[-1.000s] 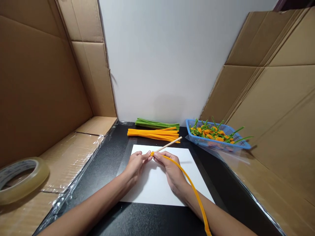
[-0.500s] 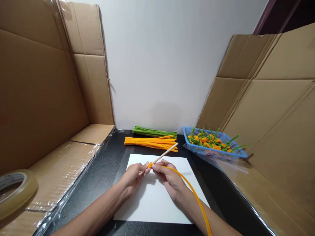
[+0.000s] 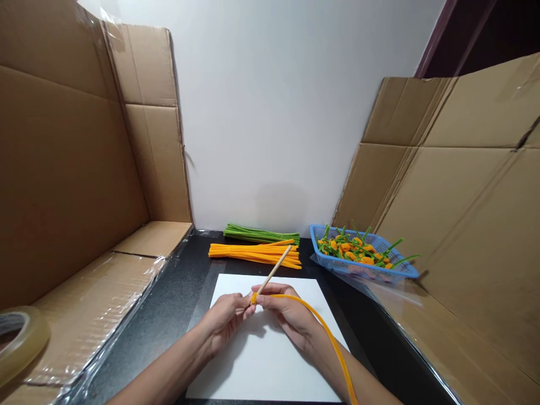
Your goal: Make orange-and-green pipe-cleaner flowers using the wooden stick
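Note:
A thin wooden stick (image 3: 275,269) slants up and to the right between my hands, with an orange pipe cleaner (image 3: 323,322) coiled round its lower end. My left hand (image 3: 228,319) is closed on the stick's lower end at the coil. Thumb and fingers of my right hand (image 3: 289,315) pinch the orange pipe cleaner just right of the coil. Its long free tail arcs over my right wrist toward the bottom edge. Both hands are above a white sheet (image 3: 265,365).
Behind the sheet lie orange pipe cleaners (image 3: 248,253) and green ones (image 3: 261,233). A blue basket (image 3: 363,271) at the right holds orange and green pieces. A tape roll (image 3: 36,343) is at the far left. Cardboard panels (image 3: 154,157) stand on both sides.
The stick has tipped more upright, and both hands have shifted slightly with it. The whole view has moved a little, so the surroundings sit lower and further left.

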Demonstrator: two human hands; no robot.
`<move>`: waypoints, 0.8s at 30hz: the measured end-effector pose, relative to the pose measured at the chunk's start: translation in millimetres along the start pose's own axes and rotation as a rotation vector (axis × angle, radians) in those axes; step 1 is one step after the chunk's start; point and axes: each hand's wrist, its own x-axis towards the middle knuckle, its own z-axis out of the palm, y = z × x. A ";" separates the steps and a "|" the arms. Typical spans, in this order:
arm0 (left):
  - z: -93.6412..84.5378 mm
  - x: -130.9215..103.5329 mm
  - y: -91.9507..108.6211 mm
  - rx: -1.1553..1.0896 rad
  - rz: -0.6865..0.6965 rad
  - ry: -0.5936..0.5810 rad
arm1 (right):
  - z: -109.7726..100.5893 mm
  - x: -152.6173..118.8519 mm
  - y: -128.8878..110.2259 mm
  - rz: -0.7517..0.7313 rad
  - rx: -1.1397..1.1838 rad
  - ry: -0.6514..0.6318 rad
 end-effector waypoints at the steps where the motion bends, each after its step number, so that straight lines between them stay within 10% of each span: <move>1: -1.7 2.6 -2.2 0.022 0.004 -0.023 | 0.3 -0.2 -0.9 -0.010 -0.033 0.026; 5: -9.5 14.1 -12.5 0.202 0.156 -0.101 | 2.1 1.4 -3.3 -0.061 -0.070 0.019; 15: -19.3 -2.5 4.6 1.209 1.160 -0.155 | -3.3 4.7 0.4 -0.009 0.014 0.038; 24: -21.5 3.5 -15.7 1.091 1.200 0.059 | 0.2 -0.3 7.2 -0.053 -0.094 0.211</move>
